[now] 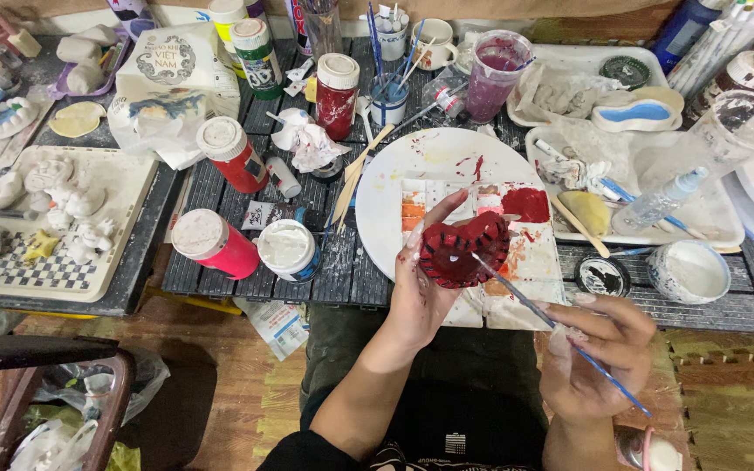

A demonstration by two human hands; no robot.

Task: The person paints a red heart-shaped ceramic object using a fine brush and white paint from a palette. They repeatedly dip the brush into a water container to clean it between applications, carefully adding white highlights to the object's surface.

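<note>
From the head view, I judged the painting well along: the heart-shaped plaster piece was red nearly all over, with dark marks round its rim and a small bare spot near the middle. My left hand held it up over the white palette plate, fingers clamped on its left edge. My right hand had its fingers pinched on a thin paintbrush, whose tip touched the heart's lower right.
</note>
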